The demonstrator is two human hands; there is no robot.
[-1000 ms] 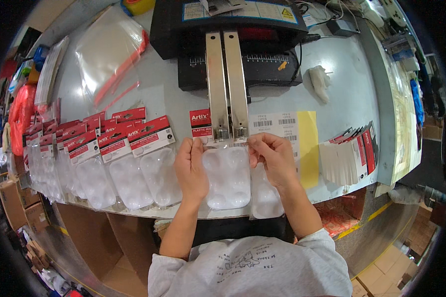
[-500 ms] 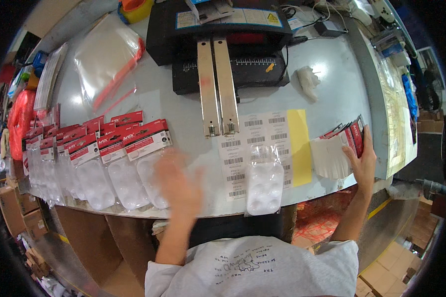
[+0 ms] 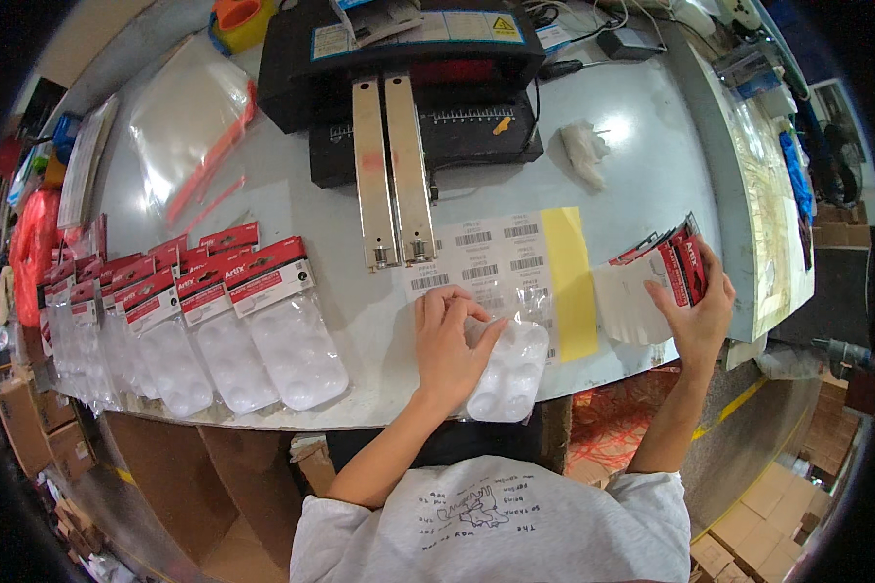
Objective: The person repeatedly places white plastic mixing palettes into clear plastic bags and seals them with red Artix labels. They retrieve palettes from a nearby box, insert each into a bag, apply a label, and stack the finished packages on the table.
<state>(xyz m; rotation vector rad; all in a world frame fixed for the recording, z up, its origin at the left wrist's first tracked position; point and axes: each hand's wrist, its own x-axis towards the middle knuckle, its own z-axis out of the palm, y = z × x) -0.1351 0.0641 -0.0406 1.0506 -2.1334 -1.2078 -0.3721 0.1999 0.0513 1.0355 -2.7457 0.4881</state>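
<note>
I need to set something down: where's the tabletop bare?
Bare tabletop lies between the red-topped palette packs and the left hand, and between the crumpled white wad and the side board. Crowded: far left, and around the label sheet and header cards.

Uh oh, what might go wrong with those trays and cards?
The white tray by the left hand lies at the front edge of the table, so a bump might tip it off. The fanned cards at the right hand might slide apart. The bagged trays further left overlap, so tugging one might drag others.
</note>
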